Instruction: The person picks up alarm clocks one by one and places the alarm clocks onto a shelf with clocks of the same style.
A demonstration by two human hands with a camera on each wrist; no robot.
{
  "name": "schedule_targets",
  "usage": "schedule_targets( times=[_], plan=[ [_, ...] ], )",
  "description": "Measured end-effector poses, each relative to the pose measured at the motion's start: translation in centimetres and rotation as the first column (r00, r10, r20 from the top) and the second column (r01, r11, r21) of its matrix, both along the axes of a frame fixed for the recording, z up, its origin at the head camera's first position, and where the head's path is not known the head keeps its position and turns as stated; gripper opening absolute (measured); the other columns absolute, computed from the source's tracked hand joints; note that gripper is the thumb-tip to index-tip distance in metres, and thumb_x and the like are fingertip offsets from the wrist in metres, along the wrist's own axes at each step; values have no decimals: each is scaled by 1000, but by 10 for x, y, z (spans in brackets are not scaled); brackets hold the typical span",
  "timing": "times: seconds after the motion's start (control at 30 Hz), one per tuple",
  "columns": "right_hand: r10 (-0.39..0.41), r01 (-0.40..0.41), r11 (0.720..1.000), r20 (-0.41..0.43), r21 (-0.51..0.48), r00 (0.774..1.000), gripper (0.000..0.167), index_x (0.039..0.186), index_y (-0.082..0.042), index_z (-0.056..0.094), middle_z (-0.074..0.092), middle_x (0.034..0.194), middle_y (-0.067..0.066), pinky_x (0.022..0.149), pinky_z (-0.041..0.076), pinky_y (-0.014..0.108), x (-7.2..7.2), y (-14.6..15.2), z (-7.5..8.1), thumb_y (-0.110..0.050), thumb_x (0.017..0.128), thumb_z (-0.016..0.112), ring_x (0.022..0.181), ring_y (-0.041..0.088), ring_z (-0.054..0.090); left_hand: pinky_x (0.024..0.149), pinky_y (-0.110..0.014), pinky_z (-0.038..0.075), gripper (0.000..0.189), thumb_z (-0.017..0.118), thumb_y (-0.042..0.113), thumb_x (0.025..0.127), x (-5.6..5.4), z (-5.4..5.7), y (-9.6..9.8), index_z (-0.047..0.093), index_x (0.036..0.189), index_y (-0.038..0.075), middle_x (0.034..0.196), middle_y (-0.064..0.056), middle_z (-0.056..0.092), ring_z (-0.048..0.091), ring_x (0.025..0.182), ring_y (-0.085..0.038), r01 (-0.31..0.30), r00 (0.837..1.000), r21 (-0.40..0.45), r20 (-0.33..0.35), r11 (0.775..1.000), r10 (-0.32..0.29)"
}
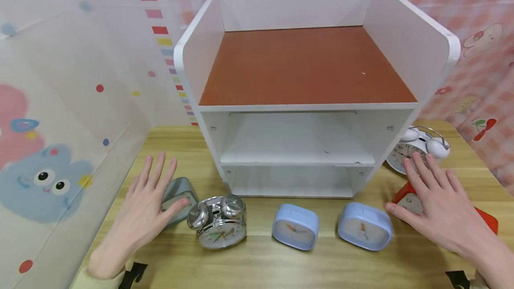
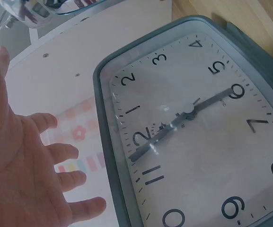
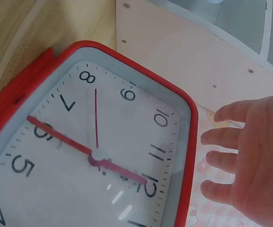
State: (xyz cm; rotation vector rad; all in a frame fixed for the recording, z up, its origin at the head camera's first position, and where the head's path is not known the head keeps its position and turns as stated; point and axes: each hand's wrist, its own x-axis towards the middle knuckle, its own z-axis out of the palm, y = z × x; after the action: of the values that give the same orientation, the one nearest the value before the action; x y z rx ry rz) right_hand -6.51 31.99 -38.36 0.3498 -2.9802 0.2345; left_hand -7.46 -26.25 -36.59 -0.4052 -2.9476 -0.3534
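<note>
My left hand (image 1: pixel 140 206) is held flat with fingers spread, overlapping a grey-green alarm clock (image 1: pixel 182 188) in the head view. That clock's face (image 2: pixel 212 151), with black numerals and grey hands, fills much of the left wrist view. On the other side, my right hand (image 1: pixel 437 204) is likewise spread, palm down, over a red alarm clock (image 1: pixel 487 221). Its white dial (image 3: pixel 65 184) with red hands shows large in the right wrist view. Neither hand holds anything. Nearest the left thumb stands a silver twin-bell clock (image 1: pixel 221 231); left of the right thumb is a light blue clock (image 1: pixel 364 227).
A white shelf unit (image 1: pixel 309 107) with a brown top board (image 1: pixel 301 66) stands at the back of the wooden table (image 1: pixel 261 266). Another light blue clock (image 1: pixel 296 226) sits in front of it. A white twin-bell clock (image 1: pixel 435 147) is at its right side. Patterned cloth (image 1: pixel 100 57) hangs behind.
</note>
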Motion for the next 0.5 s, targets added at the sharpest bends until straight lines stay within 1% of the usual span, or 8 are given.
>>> schedule_targets(
  times=[0.13, 0.3, 0.37, 0.43, 0.5],
  plan=[
    [-12, 12, 1000, 6, 4, 1000, 110, 168, -3, 13, 7, 177, 24, 134, -17, 58, 1, 0, 2, -61, 94, 69, 168, 36, -9, 119, -79, 27, 89, 57, 58, 102, 2, 0, 1, 12, 170, 21, 180, -10, 1, 6, 166, -47, 7, 1000, 23, -1, 1000, -7],
    [-19, 19, 1000, -1, -20, 1000, 109, 168, -2, 13, 10, 176, 25, 135, -15, 58, 3, 1, 6, -59, 94, 69, 168, 36, -7, 120, -77, 27, 87, 59, 54, 103, 4, 0, 4, 14, 170, 23, 180, -11, 6, 9, 166, -44, 39, 999, 84, -38, 996, -36],
    [-18, 17, 999, -16, -47, 1000, 107, 168, -2, 13, 12, 175, 27, 135, -14, 57, 3, 1, 8, -56, 95, 70, 168, 38, -6, 125, -72, 25, 87, 60, 52, 103, 5, 0, 4, 14, 170, 22, 179, -12, 10, 11, 166, -42, 55, 997, 113, -63, 992, -49],
    [-16, 13, 996, -39, -84, 999, 103, 167, 0, 14, 15, 174, 31, 136, -12, 55, 2, 1, 12, -52, 97, 70, 167, 42, -2, 132, -62, 22, 87, 59, 52, 103, 5, -2, 4, 14, 170, 21, 179, -13, 13, 14, 166, -41, 73, 994, 142, -88, 987, -61],
    [-19, 10, 991, -65, -134, 998, 99, 167, 1, 15, 16, 172, 33, 137, -9, 54, 1, 0, 17, -46, 99, 69, 166, 45, 0, 133, -59, 21, 86, 56, 55, 104, 6, -2, 4, 14, 170, 21, 178, -12, 15, 17, 166, -39, 92, 991, 179, -112, 980, -72]
  ],
)
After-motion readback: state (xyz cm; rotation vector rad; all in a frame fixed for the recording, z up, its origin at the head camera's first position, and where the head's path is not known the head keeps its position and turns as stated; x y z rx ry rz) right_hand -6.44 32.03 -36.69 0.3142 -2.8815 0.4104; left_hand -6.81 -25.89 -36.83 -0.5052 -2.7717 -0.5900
